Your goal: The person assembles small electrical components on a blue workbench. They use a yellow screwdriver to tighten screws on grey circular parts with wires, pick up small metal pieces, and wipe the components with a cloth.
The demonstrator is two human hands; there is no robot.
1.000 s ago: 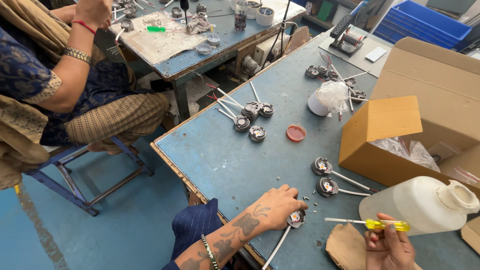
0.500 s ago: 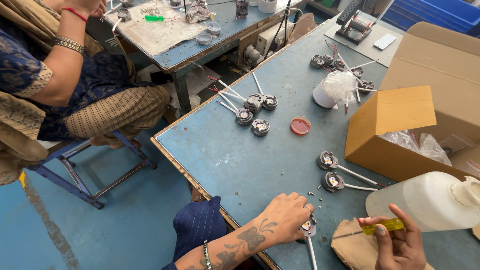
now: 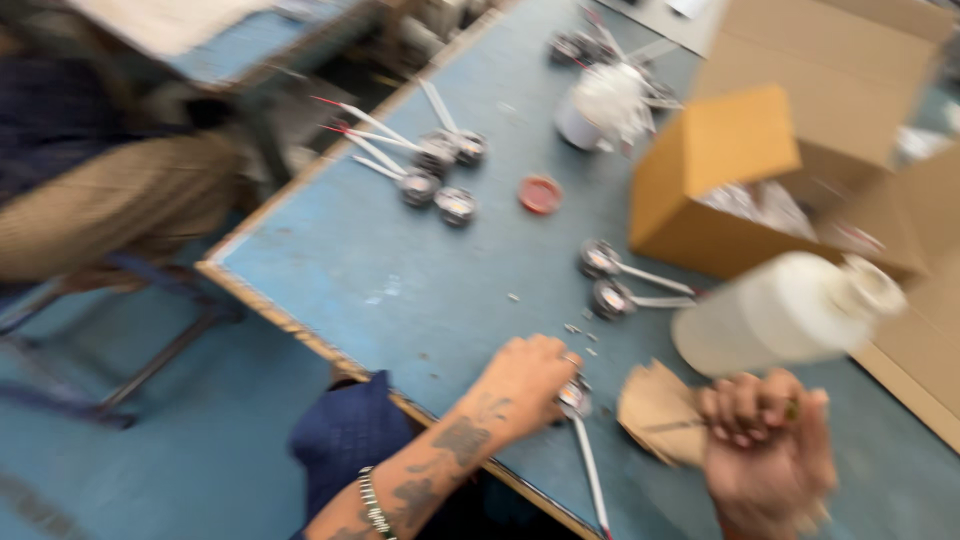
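left hand laid on blue table, fingers closed over round metal part, its wire stem trailing toward table edge. right hand fisted around thin tool; blurred.

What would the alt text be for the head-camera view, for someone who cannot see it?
A blurred view down onto a blue worktable: the left hand presses a small round metal part with wires, while the right hand grips a thin tool. More such parts, a red cap, a white bottle and a cardboard box lie beyond.
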